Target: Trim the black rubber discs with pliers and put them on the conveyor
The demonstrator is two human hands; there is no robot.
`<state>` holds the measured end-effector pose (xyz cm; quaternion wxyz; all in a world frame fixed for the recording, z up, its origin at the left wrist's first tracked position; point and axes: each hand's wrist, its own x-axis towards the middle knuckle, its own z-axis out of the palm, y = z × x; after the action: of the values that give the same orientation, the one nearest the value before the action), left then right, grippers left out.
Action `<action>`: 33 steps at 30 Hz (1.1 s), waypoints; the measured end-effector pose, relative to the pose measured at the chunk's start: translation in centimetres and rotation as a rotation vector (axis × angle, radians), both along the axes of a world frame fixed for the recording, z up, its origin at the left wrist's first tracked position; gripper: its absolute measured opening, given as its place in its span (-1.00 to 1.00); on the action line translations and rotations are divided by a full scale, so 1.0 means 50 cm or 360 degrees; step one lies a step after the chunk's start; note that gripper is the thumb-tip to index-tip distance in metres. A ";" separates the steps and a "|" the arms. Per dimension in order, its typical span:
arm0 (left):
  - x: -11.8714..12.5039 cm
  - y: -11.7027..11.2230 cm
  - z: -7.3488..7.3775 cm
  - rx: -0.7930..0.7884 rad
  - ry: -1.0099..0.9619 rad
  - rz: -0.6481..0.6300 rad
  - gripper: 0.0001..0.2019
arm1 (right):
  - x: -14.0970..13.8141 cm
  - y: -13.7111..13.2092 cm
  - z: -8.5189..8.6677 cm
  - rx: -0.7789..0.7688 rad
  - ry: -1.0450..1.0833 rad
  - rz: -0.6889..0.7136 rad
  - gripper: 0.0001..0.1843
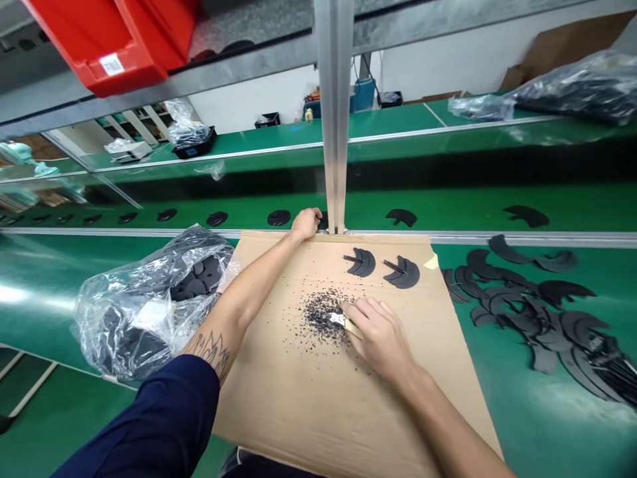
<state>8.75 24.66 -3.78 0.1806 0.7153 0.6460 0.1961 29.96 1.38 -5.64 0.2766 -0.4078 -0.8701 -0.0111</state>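
Black part (324,220) on the green belt (448,203), probably light, stiff, best held by its rim, lies at the left hand (306,224), grip unclear, while the right hand (377,326) clasps cutters (343,321) over cardboard (318,405).

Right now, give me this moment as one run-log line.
left hand: at black part by metal post | right hand: grip on hand tool over black scraps | cardboard: two black pieces beyond scraps
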 end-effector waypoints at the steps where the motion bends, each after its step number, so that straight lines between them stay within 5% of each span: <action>1: -0.002 -0.002 0.005 0.0023 -0.0047 0.0044 -0.73 | 0.001 0.001 -0.001 -0.0003 0.0010 0.0002 -0.77; 5: -0.039 -0.039 0.053 0.0091 -0.0256 0.0072 -0.81 | 0.001 0.003 0.000 0.0070 0.0059 0.0027 -0.76; 9: -0.071 -0.167 0.085 -0.0091 -0.0474 -0.0179 -0.79 | -0.008 -0.001 0.007 0.0209 0.0168 0.0040 -0.59; 14: -0.071 -0.382 0.062 -0.0507 -0.0783 -0.0659 -0.84 | -0.028 -0.016 0.016 0.0152 0.0567 0.0207 -0.73; 17: -0.073 -0.451 0.042 -0.0606 -0.0836 -0.0706 -0.86 | -0.040 -0.023 0.024 -0.0019 0.0812 0.0320 -0.80; 23: -0.112 -0.484 0.056 -0.0660 -0.0672 -0.0822 -0.84 | -0.056 -0.022 0.039 -0.0469 0.0904 0.0591 -0.84; 26: -0.169 -0.471 0.094 -0.0548 -0.0457 -0.0776 -0.81 | -0.059 -0.021 0.041 -0.0669 0.0960 0.0428 -0.89; 29: -0.262 -0.433 0.127 -0.0333 0.0041 -0.0413 -0.75 | -0.058 -0.019 0.045 -0.0868 0.1049 0.0145 -0.87; 30: -0.295 -0.418 0.132 -0.0243 0.0581 -0.0149 -0.75 | -0.058 -0.017 0.047 -0.0938 0.1092 0.0053 -0.86; 33: -0.375 -0.381 0.126 -0.0209 0.0938 0.0109 -0.80 | -0.057 -0.013 0.054 -0.1081 0.1200 -0.0154 -0.83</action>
<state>-10.00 5.62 2.52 0.0244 0.7060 0.7055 -0.0561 27.10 0.74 -2.94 0.4225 -0.4901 -0.6443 0.4076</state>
